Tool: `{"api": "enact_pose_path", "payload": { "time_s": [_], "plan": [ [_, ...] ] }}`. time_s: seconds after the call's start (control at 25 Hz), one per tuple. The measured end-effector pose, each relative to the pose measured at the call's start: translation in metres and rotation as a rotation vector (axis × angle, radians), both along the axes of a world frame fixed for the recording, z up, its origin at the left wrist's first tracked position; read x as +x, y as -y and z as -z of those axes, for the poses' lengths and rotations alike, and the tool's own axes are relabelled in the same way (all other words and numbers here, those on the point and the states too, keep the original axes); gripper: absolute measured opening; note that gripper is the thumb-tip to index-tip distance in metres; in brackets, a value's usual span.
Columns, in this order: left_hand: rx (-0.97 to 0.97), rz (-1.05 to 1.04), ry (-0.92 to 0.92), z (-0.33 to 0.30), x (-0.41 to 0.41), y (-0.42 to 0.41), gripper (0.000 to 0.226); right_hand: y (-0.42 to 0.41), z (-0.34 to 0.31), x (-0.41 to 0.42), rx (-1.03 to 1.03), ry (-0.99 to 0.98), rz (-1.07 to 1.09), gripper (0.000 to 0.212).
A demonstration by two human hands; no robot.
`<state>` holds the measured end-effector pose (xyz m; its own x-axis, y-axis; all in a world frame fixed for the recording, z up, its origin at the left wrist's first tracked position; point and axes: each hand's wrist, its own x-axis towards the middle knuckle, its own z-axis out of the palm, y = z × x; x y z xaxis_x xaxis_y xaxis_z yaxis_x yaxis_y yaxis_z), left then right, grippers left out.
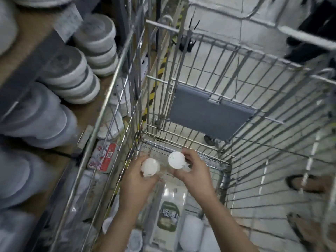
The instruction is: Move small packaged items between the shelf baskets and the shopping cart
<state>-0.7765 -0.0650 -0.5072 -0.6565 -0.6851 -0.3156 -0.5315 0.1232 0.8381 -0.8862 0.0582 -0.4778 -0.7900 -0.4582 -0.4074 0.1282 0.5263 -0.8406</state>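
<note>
Now, left hand (138, 176): you grasp a white-capped container (149, 167), lower centre.
Right hand (193, 170): grasps its twin (176, 159).
Risk: cart (227, 162) floor wires could tip them.

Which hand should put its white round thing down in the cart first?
Probably the right hand. Its white-lidded container sits farther forward, over the cart's open wire floor. The left hand holds its own container closer to the cart's left wall.

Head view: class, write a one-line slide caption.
Each hand, left and right, holds a white-lidded tub inside the cart.
</note>
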Motion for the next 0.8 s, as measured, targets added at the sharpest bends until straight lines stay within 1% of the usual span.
{"api": "enact_pose_path", "payload": {
  "time_s": [0.12,0.24,0.36,0.44,0.56,0.64,0.68,0.76,0.8],
  "plan": [
    [0.042,-0.021,-0.039,-0.069,0.034,-0.029,0.055,-0.034,-0.061,0.031,-0.103,0.021,0.045,0.05],
    [0.055,0.002,-0.089,-0.135,0.071,-0.059,0.048,-0.069,-0.116,0.07,-0.16,-0.001,0.062,0.05],
    [0.141,-0.063,-0.16,-0.189,0.118,-0.088,0.044,-0.102,-0.173,0.112,-0.221,-0.008,0.055,0.052],
    [0.208,-0.115,-0.229,-0.219,0.151,-0.107,0.041,-0.121,-0.202,0.138,-0.253,-0.011,0.004,0.053],
    [0.305,-0.235,-0.363,-0.261,0.205,-0.132,0.041,-0.142,-0.238,0.176,-0.303,-0.022,-0.087,0.047],
    [0.355,-0.32,-0.422,-0.279,0.242,-0.144,0.037,-0.149,-0.26,0.2,-0.349,-0.009,-0.165,0.046],
    [0.376,-0.348,-0.446,-0.287,0.264,-0.149,0.04,-0.151,-0.272,0.214,-0.371,0.002,-0.204,0.045],
    [0.416,-0.41,-0.477,-0.301,0.302,-0.159,0.058,-0.153,-0.289,0.241,-0.411,0.022,-0.277,0.041],
    [0.416,-0.448,-0.494,-0.309,0.321,-0.165,0.063,-0.153,-0.297,0.255,-0.423,0.029,-0.317,0.04]
  ]
}}
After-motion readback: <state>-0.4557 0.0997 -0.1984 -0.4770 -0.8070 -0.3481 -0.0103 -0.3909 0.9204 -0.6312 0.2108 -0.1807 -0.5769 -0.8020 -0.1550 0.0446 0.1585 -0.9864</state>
